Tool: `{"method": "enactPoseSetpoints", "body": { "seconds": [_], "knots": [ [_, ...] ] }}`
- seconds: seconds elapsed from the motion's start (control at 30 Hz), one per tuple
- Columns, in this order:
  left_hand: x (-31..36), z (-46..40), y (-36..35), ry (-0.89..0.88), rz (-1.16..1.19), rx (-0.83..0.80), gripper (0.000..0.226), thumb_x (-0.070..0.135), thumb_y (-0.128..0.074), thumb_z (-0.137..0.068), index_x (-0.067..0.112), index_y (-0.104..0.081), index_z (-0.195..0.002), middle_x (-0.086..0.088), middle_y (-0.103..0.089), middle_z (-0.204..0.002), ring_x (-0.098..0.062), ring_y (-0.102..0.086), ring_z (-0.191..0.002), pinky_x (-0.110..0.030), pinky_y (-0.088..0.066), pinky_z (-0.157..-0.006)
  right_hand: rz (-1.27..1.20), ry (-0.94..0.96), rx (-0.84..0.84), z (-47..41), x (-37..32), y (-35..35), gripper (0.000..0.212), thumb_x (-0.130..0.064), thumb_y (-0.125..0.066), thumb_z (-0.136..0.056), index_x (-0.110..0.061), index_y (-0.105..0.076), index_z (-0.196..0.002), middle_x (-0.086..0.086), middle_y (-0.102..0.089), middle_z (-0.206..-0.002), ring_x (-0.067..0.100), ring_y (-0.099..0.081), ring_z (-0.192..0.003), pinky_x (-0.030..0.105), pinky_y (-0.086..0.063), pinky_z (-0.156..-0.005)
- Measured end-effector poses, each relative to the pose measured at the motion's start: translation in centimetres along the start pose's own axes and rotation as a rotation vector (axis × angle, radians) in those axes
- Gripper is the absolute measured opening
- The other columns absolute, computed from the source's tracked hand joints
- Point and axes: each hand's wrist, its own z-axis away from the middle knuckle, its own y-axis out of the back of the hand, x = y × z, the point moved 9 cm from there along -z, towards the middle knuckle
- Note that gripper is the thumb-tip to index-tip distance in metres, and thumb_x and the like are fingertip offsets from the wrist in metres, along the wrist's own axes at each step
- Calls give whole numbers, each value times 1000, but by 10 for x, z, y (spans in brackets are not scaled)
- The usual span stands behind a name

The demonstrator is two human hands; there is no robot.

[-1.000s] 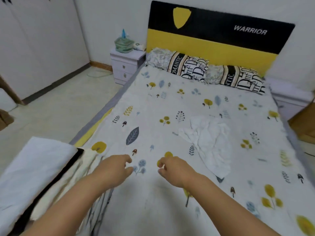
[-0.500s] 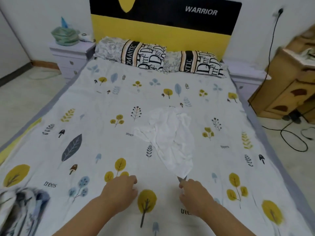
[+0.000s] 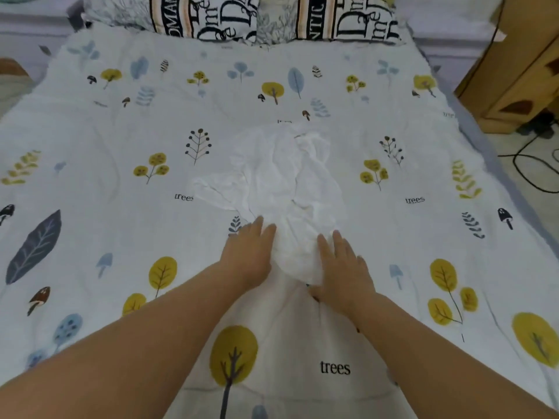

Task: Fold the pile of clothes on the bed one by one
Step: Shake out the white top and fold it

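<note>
Both hands reach across a tree-patterned bedspread [image 3: 121, 131]: the left hand [image 3: 251, 255] lies flat with straight fingers against the near left edge of a crumpled white garment [image 3: 281, 182], while the right hand [image 3: 341, 267] rests with fingers extended on its near right end. The garment lies unfolded mid-bed, well short of two lettered pillows [image 3: 272, 16] at the head.
</note>
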Motion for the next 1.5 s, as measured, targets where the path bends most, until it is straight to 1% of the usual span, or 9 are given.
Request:
{"method": "enactPoseSetpoints", "body": {
  "seconds": [0.2,0.27,0.37,0.5,0.63,0.87,1.07,1.2,1.5],
  "knots": [
    [15,-43,-50,-58,-175,-71,70,24,-44,-95,33,1,-148,-10,17,-156,-32,10,-144,-51,-3,-115,94,69,-75,-37,-5,-33,89,-53,-51,-88,-29,10,-148,1,23,-155,29,13,-144,51,-7,-114],
    [17,-46,-62,-102,-187,-105,51,26,-41,-96,26,-26,-145,-7,-11,-156,-27,-4,-144,-50,-9,-114,74,83,-70,-38,-9,-37,57,-35,-44,-95,-24,-20,-145,3,-7,-156,27,-8,-143,48,-19,-111],
    [24,-41,-59,-174,-211,-59,31,12,-39,-93,17,-56,-119,-5,-51,-128,-22,-43,-123,-39,-26,-106,83,151,71,-29,-21,-21,24,-14,-39,-95,-11,-51,-116,10,-52,-121,25,-48,-113,34,-39,-89],
    [28,-16,-43,-185,-117,-48,24,5,-35,-91,11,-56,-101,-8,-62,-104,-26,-58,-97,-28,-35,-77,-133,136,-3,-1,-25,-11,23,-10,-34,-97,-10,-54,-109,13,-61,-111,28,-59,-103,34,-46,-88],
    [14,22,-22,-135,147,-124,21,14,-32,-98,17,-42,-79,4,-44,-71,-20,-49,-79,-26,-30,-65,-233,156,-36,43,-32,4,13,-8,-33,-95,-18,-35,-87,-1,-48,-76,20,-53,-78,29,-46,-70],
    [12,99,105,-219,269,30,33,23,-37,-98,28,-33,-66,12,-40,-61,-5,-38,-58,-20,-25,-50,-329,198,123,110,-52,115,31,-31,-34,-99,-25,-32,-69,-8,-39,-63,16,-42,-64,21,-31,-55],
    [-1,168,265,-168,458,322,34,21,-45,-96,30,-41,-64,10,-46,-57,-3,-41,-55,-15,-29,-52,-616,178,246,177,-75,267,42,-31,-67,-82,-21,-36,-54,-9,-37,-47,4,-36,-46,18,-31,-48],
    [-12,226,360,-128,564,514,30,22,-47,-95,27,-49,-66,8,-49,-58,-4,-42,-53,-21,-29,-50,-575,180,244,227,-96,348,20,-17,-67,-77,2,-63,-82,12,-66,-78,26,-60,-69,33,-48,-61],
    [-20,355,474,-87,570,789,25,20,-47,-95,20,-53,-71,-1,-50,-58,-17,-40,-52,-29,-31,-53,-724,266,510,349,-168,501,22,-16,-62,-86,2,-61,-74,11,-53,-67,19,-45,-59,28,-35,-53]
  ]
}}
